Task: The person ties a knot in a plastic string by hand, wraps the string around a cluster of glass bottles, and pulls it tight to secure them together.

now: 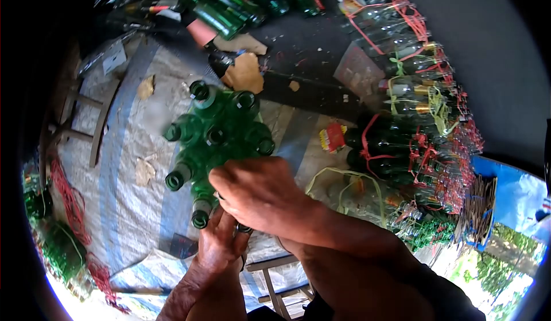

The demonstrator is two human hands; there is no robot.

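A cluster of green glass bottles [215,135] stands upright in front of me, packed side by side with mouths facing up. My right hand [261,192] is closed in a fist at the near right edge of the cluster; what its fingers grip is hidden underneath. Just below it, my left hand [218,238] presses its closed fingers against the near side of the bottles. One bottle mouth shows beside the left fingers, partly covered by my right wrist. Whatever the left fingers pinch is too hidden to name.
A striped tarp [120,189] covers the ground. Bundled bottles tied with red string [422,154] line the right side; loose green bottles [218,16] lie at the top. Red string [69,203] and a wooden frame [97,126] are at left. Torn cardboard [245,73] lies beyond the cluster.
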